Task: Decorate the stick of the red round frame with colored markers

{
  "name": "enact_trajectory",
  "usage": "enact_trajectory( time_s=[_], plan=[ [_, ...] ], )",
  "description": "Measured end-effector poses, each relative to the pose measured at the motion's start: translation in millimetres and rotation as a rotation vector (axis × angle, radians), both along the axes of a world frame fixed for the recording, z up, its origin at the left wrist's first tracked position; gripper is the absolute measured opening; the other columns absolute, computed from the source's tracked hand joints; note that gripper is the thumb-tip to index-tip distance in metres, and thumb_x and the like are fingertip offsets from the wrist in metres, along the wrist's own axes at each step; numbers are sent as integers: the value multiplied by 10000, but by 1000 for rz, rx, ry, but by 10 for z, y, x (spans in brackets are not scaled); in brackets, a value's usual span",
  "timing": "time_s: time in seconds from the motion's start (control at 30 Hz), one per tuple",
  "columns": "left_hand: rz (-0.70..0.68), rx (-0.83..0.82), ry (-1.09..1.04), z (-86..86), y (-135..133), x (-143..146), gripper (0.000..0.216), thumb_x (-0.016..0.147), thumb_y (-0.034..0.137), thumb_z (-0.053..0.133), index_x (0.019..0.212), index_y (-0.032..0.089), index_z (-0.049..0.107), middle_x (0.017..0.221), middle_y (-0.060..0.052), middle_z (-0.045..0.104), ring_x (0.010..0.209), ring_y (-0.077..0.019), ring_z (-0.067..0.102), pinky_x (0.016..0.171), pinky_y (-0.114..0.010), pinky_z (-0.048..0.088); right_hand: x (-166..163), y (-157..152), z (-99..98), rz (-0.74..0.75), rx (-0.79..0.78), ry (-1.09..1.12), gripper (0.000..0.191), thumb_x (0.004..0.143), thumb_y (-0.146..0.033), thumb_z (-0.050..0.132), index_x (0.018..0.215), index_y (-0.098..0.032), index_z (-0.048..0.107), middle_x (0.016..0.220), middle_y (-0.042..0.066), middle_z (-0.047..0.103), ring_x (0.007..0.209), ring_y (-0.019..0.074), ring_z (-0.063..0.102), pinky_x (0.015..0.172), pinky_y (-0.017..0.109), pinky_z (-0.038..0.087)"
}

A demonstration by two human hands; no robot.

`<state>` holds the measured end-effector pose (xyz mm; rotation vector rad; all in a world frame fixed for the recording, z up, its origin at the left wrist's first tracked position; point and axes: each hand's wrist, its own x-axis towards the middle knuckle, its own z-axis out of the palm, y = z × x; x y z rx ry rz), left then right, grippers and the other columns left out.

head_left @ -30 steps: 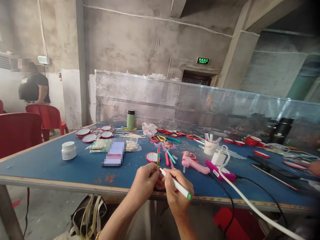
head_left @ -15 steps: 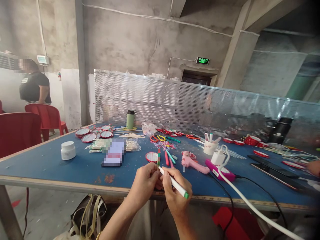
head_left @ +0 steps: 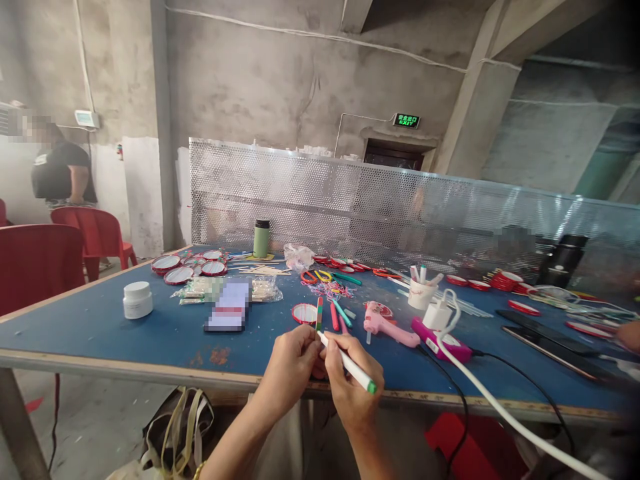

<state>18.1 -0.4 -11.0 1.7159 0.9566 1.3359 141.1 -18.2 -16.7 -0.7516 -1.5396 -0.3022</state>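
Observation:
My left hand (head_left: 289, 365) is closed around a thin upright stick (head_left: 319, 313) with red and green bands, held just above the front edge of the blue table (head_left: 165, 330). My right hand (head_left: 353, 383) grips a white marker with a green end (head_left: 350, 365); its tip touches the stick near my left fingers. Just behind the stick lie a small red-rimmed round mirror (head_left: 303, 313) and several red and green markers (head_left: 338, 315).
A pink glue gun (head_left: 384, 325), a magenta power strip with a white charger and cable (head_left: 441, 332), a white jar (head_left: 137, 299), a cup of pens (head_left: 419, 292), a green bottle (head_left: 261, 239) and more red-rimmed mirrors (head_left: 180, 266) lie on the table. Red chairs (head_left: 43, 260) and a person (head_left: 57, 175) stand at left.
The marker tip has shifted slightly along the stick; both hands stay in place. The person at the far left has moved a little left.

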Motion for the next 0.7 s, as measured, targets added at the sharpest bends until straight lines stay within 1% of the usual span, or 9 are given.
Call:
enact_trajectory(
  time_s=[0.23, 0.53, 0.7],
  plan=[
    [-34, -28, -47, 5, -6, 11, 241, 847, 362, 514, 697, 177, 549, 618, 3, 562, 559, -152, 593, 523, -220, 458, 1, 6, -1, 8, -2, 0, 138, 927, -142, 550, 913, -178, 683, 747, 27, 736, 656, 141, 712, 630, 217, 548],
    [-39, -39, -73, 31, -18, 10, 223, 828, 344, 518, 682, 177, 541, 594, 11, 562, 533, -140, 589, 509, -208, 454, -3, -5, 3, 15, -18, 11, 142, 924, -156, 554, 896, -180, 692, 729, 21, 738, 628, 140, 710, 608, 213, 543],
    [-63, -74, -88, 26, -18, 14, 223, 832, 363, 522, 709, 179, 546, 617, 7, 572, 550, -153, 610, 531, -232, 497, 9, -4, -29, -53, -24, 40, 165, 939, -178, 540, 907, -182, 702, 747, 38, 750, 633, 154, 713, 584, 225, 537]
  ],
)
